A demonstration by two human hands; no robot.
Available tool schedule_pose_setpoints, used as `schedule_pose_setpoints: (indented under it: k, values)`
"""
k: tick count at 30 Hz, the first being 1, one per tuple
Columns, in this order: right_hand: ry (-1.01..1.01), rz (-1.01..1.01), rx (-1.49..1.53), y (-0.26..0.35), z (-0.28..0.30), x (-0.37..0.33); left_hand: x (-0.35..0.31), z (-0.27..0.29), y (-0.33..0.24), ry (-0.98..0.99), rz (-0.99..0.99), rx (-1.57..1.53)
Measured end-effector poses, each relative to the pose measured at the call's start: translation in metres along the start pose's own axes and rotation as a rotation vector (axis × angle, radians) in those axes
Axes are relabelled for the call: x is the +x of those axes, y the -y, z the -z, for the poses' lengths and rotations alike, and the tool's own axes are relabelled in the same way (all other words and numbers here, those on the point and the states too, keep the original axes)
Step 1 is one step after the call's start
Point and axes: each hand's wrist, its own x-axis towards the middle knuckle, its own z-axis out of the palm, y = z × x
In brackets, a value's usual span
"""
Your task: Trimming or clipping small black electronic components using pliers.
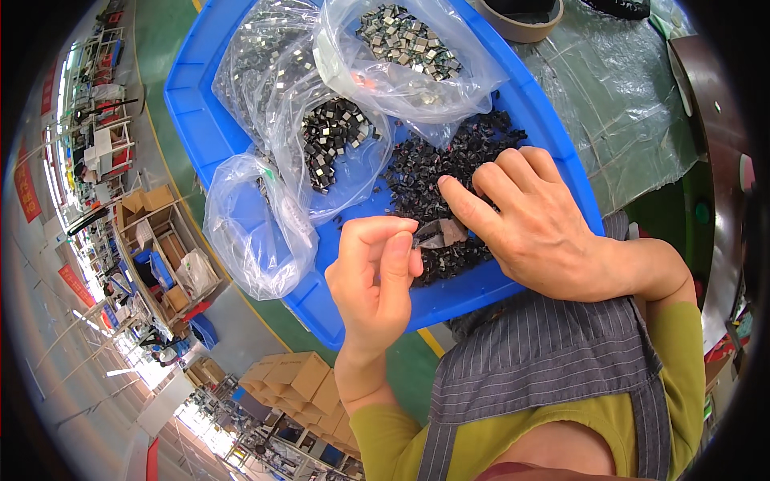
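My left hand (373,276) is closed in a pinch at the front of the blue tub (457,309). Between its thumb and index finger is a small dark piece (417,236), mostly hidden by the fingertips. My right hand (533,224) hovers palm down over a heap of small black parts (433,164), its index finger stretched out and the other fingers bent and apart; its thumb is out of sight. A flat grey-brown piece (453,232) shows between the two hands, above the heap; whether either hand touches it I cannot tell.
Clear plastic bags (269,240) stand in the tub; one holds small black-and-silver blocks (333,136), another silver blocks (409,40). A tape roll (521,28) sits beyond the tub, near plastic sheeting (609,104). Cardboard boxes (293,377) and shelving (164,248) stand to the left.
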Motion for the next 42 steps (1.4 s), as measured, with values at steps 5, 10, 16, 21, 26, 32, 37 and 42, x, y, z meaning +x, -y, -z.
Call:
schedule_pose_setpoints:
  k: [5,10,16,21,26,32,37,42]
  values:
    - [-0.011,0.017,-0.074,0.002,-0.002,0.000,0.000,0.002,0.006,0.012,-0.040,0.045]
    - [-0.011,0.021,-0.127,0.002,-0.002,-0.001,0.002,0.005,0.007,0.047,-0.033,0.026]
    - [0.034,0.031,-0.106,0.001,0.002,-0.001,0.000,0.001,0.010,0.021,-0.107,0.024]
    - [0.122,0.055,-0.135,0.004,0.004,0.000,-0.002,0.001,0.008,-0.005,-0.085,-0.018]
    - [0.073,0.101,-0.081,0.000,0.003,0.003,0.002,0.004,0.004,-0.018,-0.008,-0.128]
    - [0.011,0.074,0.049,-0.004,-0.002,0.007,0.000,-0.007,0.016,-0.098,-0.153,0.073]
    - [0.097,0.013,0.209,-0.003,0.001,0.005,0.000,-0.010,0.024,-0.145,-0.435,0.292]
    - [0.110,-0.005,0.261,-0.007,0.002,0.003,0.005,0.003,0.010,-0.009,-0.038,-0.027]
